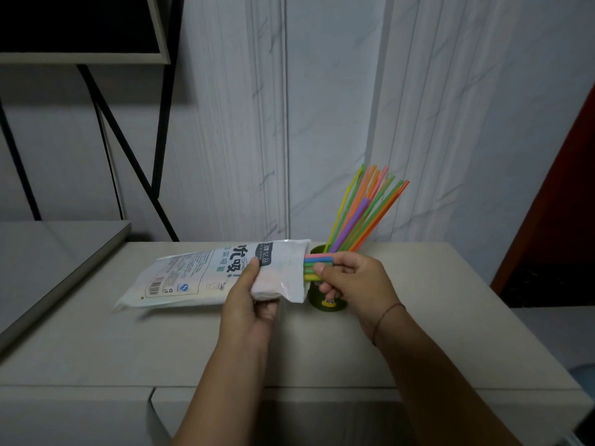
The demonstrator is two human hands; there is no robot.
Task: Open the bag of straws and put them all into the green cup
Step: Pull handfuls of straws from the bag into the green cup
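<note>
Straws [317, 268] pinched by right hand [352, 281], left hand [249, 296] gripping bag [206, 275]

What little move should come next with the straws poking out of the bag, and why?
Probably draw the right hand rightward, sliding its pinched straws clear of the bag, which the left hand grips near the mouth. Only their ends show, and the green cup stands just behind.

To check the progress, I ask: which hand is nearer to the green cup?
Right. The right hand is just in front of the cup, pinching straws at the mouth of the bag. The left hand holds the bag, to the cup's left.
</note>
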